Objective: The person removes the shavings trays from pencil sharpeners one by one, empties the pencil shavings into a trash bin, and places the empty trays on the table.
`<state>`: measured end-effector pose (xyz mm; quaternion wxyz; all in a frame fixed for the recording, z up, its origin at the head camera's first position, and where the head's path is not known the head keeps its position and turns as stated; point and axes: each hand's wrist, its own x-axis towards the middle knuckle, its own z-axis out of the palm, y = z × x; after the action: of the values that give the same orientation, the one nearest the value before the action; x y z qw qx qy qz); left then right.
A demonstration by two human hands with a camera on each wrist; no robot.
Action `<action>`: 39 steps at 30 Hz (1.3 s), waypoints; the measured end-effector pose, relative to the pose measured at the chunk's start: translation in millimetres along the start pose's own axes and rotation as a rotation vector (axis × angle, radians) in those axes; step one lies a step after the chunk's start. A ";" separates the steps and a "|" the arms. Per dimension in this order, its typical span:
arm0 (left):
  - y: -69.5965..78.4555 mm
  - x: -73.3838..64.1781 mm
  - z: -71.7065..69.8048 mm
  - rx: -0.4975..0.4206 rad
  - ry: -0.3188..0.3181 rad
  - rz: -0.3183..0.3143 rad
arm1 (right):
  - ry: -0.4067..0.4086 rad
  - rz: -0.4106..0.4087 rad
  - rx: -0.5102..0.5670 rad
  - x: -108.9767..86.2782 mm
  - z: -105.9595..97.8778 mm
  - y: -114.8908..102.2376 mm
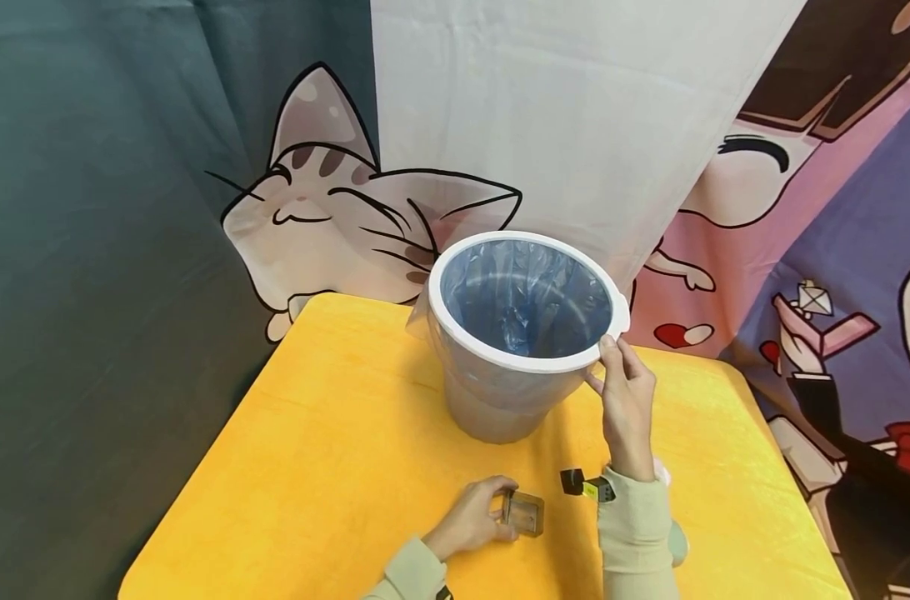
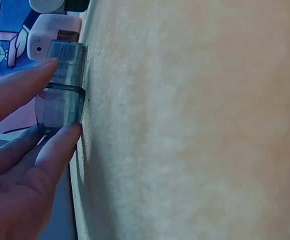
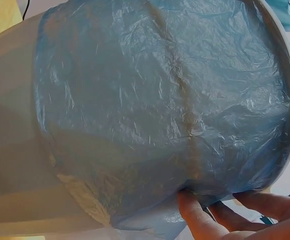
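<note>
A trash can (image 1: 492, 408) with a white rim ring (image 1: 526, 364) stands upright on the yellow-covered table, lined with a translucent bluish plastic bag (image 1: 522, 308). The bag's edge folds down over the outside, as the bag (image 3: 120, 90) in the right wrist view shows. My right hand (image 1: 629, 400) grips the rim at its near right side, with the fingertips (image 3: 190, 200) against the bag below the ring. In front of the can, my left hand (image 1: 473, 515) holds a small see-through grey plastic box (image 1: 525, 512) between thumb and fingers, low over the table. The box (image 2: 60, 95) looks hollow.
The yellow table cover (image 1: 335, 433) reaches out left and right of the can. Partly hidden behind my right forearm are a pale pink-white object (image 1: 662, 472) and a green one (image 1: 678, 543). Cartoon-printed curtains (image 1: 545, 108) hang behind the table.
</note>
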<state>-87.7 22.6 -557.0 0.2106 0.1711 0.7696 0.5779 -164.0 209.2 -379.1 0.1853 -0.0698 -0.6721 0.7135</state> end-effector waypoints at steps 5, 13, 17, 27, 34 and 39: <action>0.3 -0.3 0.0 0.000 0.005 0.008 | -0.018 -0.014 -0.004 -0.9 -1.1 0.1; -1.4 -0.7 0.0 0.001 -0.001 0.018 | -0.042 -0.026 -0.009 -4.5 -7.0 0.9; -3.1 -0.1 0.6 -0.013 -0.003 0.033 | -0.004 -0.002 -0.062 -7.7 -15.7 3.5; -2.1 1.9 0.8 -0.031 -0.018 0.034 | 0.109 0.045 -0.503 -19.7 -56.5 32.2; 2.4 4.0 -5.8 0.027 -0.080 0.028 | -0.076 0.064 -0.811 -28.2 -79.3 47.0; 10.3 7.9 -16.1 0.109 -0.102 0.015 | -0.160 0.120 -0.856 -34.1 -89.4 57.1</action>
<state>-102.7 16.3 -544.2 0.2356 0.2174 0.7870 0.5271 -111.2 278.9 -448.2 0.0452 -0.1235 -0.9142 0.3833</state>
